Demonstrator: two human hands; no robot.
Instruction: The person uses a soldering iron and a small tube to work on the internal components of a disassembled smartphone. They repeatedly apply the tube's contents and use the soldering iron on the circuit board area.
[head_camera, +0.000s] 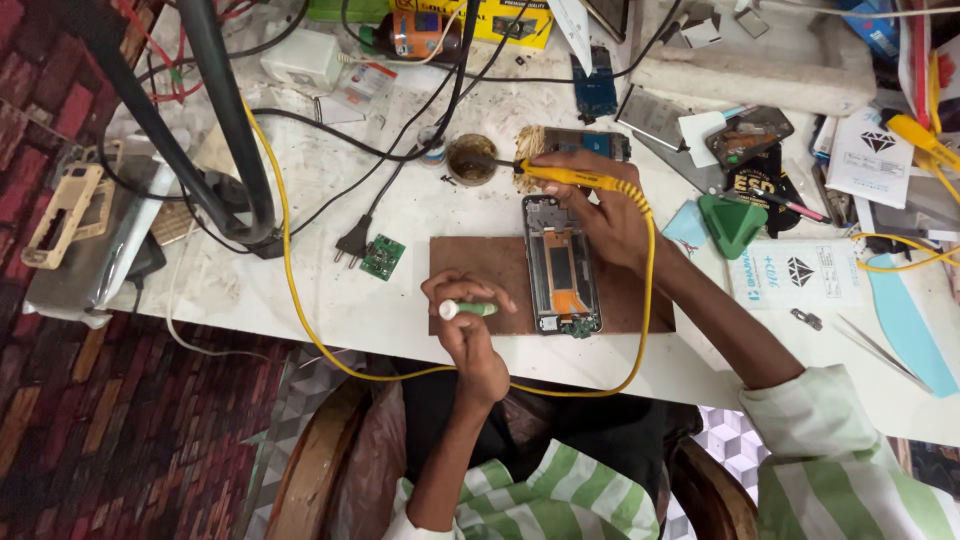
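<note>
Your right hand (610, 215) is closed around the yellow soldering iron (575, 177), its tip reaching into the round tin (471, 158) near the table's (300, 290) far edge. Your left hand (465, 320) is clamped on a small green-and-white tube (467, 310), resting on the brown mat (480, 270) beside the opened phone (561, 265). You seem to be dressing the tip; bringing it back to the phone's lower board needs a steady hand.
</note>
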